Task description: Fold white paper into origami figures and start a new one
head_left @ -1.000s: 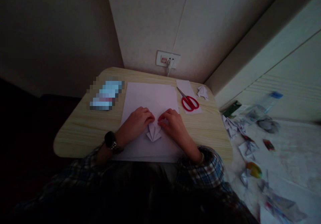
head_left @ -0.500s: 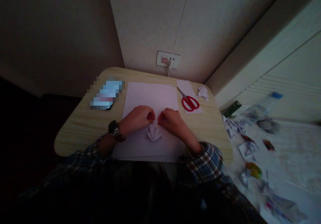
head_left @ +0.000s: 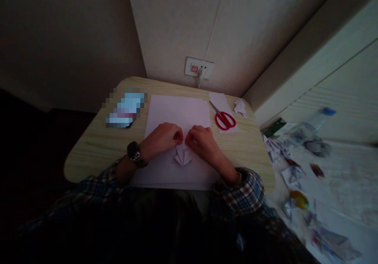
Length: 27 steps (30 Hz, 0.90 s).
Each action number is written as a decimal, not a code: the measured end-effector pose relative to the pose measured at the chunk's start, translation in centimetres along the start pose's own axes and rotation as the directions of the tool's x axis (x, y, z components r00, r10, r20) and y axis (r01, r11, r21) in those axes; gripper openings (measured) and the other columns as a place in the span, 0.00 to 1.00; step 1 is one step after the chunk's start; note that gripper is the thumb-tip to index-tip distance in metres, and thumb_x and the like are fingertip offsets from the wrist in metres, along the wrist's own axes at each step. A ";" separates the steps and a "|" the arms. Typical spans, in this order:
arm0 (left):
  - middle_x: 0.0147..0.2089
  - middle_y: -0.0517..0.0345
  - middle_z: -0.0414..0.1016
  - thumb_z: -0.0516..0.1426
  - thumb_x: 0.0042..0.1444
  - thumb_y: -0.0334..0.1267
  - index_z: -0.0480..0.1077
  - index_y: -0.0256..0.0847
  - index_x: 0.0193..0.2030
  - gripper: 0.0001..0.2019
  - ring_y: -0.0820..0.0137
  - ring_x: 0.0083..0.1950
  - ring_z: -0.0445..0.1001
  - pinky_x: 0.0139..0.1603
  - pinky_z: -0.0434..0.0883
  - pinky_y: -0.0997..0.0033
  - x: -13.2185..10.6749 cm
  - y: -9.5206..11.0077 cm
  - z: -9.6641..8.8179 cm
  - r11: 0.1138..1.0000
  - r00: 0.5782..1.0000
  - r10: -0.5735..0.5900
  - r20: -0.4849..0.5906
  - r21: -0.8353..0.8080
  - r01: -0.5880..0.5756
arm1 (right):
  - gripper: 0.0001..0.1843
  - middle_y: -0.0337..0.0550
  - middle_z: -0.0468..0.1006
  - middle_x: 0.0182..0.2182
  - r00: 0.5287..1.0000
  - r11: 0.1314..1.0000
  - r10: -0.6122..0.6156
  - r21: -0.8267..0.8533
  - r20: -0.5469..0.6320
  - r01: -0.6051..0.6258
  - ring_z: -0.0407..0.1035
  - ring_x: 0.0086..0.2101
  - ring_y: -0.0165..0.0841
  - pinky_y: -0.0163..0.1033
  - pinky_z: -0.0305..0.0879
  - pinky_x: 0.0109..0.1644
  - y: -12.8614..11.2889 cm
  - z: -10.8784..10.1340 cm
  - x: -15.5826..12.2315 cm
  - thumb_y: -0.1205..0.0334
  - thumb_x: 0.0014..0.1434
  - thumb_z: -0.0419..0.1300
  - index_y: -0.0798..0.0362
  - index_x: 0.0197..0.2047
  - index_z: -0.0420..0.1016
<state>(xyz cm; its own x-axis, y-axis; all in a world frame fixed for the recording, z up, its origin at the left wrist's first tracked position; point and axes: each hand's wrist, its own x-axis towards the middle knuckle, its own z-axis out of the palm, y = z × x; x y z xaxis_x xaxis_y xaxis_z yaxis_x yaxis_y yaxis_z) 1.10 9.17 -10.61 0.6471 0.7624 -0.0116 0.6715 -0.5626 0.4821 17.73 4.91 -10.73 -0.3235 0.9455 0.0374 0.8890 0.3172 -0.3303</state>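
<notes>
A small folded white paper piece lies on a stack of white sheets in the middle of a light wooden table. My left hand and my right hand meet over the far end of the folded piece, fingertips curled and pinching its top. A dark watch sits on my left wrist. Both sleeves are plaid.
Red-handled scissors lie on a paper strip at the right, with a small folded paper figure beyond them. A blurred-out flat object rests at the table's left. A wall socket is behind. Paper scraps litter the white surface at right.
My two hands have drawn closer together over the top of the folded piece. The view has shifted slightly; nothing else on the table moved.
</notes>
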 end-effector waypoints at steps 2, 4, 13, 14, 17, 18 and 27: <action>0.30 0.57 0.76 0.54 0.52 0.31 0.74 0.40 0.30 0.07 0.66 0.33 0.73 0.36 0.66 0.69 -0.3 0.2 0.1 0.999 0.999 0.025 -0.028 0.035 -0.024 | 0.07 0.43 0.73 0.33 0.998 0.998 -0.056 -0.018 -0.024 0.056 0.64 0.38 0.34 0.40 0.50 0.41 0.2 0.2 -0.3 0.69 0.59 0.54 0.55 0.32 0.72; 0.32 0.55 0.75 0.53 0.53 0.31 0.73 0.39 0.30 0.07 0.65 0.36 0.72 0.38 0.66 0.68 -0.8 0.5 0.2 0.993 0.995 0.078 -0.056 0.090 -0.073 | 0.06 0.44 0.73 0.34 0.989 0.988 -0.143 -0.065 -0.034 0.141 0.63 0.39 0.35 0.41 0.49 0.42 0.5 0.4 -0.6 0.69 0.61 0.54 0.55 0.33 0.71; 0.36 0.52 0.73 0.48 0.62 0.32 0.72 0.37 0.33 0.12 0.67 0.40 0.68 0.43 0.67 0.67 -2.5 -0.2 1.5 0.916 0.918 0.372 -0.138 0.215 -0.339 | 0.10 0.45 0.71 0.32 0.917 0.898 -0.398 -0.218 -0.033 0.382 0.60 0.37 0.37 0.41 0.47 0.43 1.8 1.2 -1.0 0.67 0.65 0.49 0.55 0.34 0.70; 0.36 0.52 0.73 0.48 0.62 0.32 0.72 0.37 0.34 0.12 0.67 0.40 0.68 0.44 0.68 0.67 -2.6 -0.5 1.6 0.915 0.913 0.382 -0.144 0.195 -0.352 | 0.11 0.45 0.71 0.32 0.906 0.890 -0.421 -0.211 -0.038 0.404 0.60 0.37 0.36 0.41 0.47 0.43 2.0 1.3 -1.1 0.67 0.65 0.49 0.54 0.34 0.70; 0.37 0.52 0.73 0.48 0.62 0.33 0.73 0.37 0.36 0.13 0.67 0.41 0.69 0.44 0.68 0.67 -2.6 -1.3 1.7 0.924 0.912 0.378 -0.156 0.119 -0.363 | 0.13 0.44 0.71 0.32 0.890 0.882 -0.452 -0.178 -0.063 0.436 0.61 0.37 0.35 0.41 0.47 0.44 2.7 1.5 -1.2 0.66 0.66 0.48 0.54 0.33 0.70; 0.38 0.52 0.73 0.48 0.62 0.33 0.73 0.38 0.37 0.12 0.68 0.41 0.69 0.45 0.69 0.67 -2.5 -1.5 1.6 0.930 0.916 0.367 -0.160 0.094 -0.356 | 0.13 0.44 0.71 0.32 0.898 0.893 -0.435 -0.167 -0.072 0.419 0.61 0.37 0.35 0.42 0.47 0.44 2.9 1.5 -1.3 0.65 0.66 0.48 0.54 0.33 0.70; 0.38 0.54 0.74 0.52 0.58 0.30 0.73 0.38 0.36 0.08 0.68 0.42 0.71 0.45 0.67 0.69 -1.9 -1.4 0.7 0.949 0.941 0.313 -0.126 -0.006 -0.316 | 0.07 0.43 0.73 0.33 0.962 0.962 -0.267 -0.067 -0.055 0.263 0.64 0.37 0.34 0.41 0.47 0.44 2.5 0.2 -1.0 0.66 0.62 0.53 0.55 0.33 0.70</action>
<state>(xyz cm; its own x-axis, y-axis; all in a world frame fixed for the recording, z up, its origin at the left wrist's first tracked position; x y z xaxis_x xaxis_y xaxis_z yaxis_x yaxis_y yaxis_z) -0.83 8.30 -11.86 0.7740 0.5816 0.2504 0.4303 -0.7732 0.4659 20.19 4.73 -11.74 -0.5304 0.8292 0.1763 0.7923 0.5589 -0.2448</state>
